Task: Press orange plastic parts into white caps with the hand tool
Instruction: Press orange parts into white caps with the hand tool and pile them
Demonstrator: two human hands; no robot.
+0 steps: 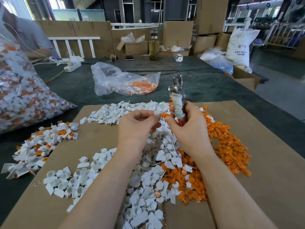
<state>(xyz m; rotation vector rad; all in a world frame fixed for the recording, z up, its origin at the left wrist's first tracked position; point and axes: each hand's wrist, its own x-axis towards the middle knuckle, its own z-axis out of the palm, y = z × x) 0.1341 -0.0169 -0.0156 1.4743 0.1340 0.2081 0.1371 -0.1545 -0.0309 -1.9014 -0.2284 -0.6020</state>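
Left hand [137, 128] pinches a white cap [156, 112] between thumb and forefinger, raised above the heaps near the centre of the view; right hand [189, 128] is curled round the cloth-wrapped handle of the hand tool [177, 98], whose metal head points toward 12 o'clock; the same hand's thumb and forefinger also nip an orange part [163, 115], which sits just beside the white cap, and whether the 2 touch cannot be told.

Both hands hover over a sheet of cardboard [272, 162] laid on the dark worktop [214, 86]; loose white caps [125, 109] are strewn under and around the hands, from 12 o'clock down to 6 o'clock; a heap of orange parts [231, 149] lies at 3 to 5 o'clock of the hands; a smaller pile of assembled pieces [41, 146], white with orange showing, lies at 9 o'clock, half off the cardboard.

At 10 o'clock a big clear bag [24, 96] is stuffed with white and orange pieces; at 12 o'clock a smaller, open plastic bag [118, 80] holds some more; beyond it a glass bottle [154, 47] stands on the worktop, and another person's sleeve [33, 40] shows at the far left.
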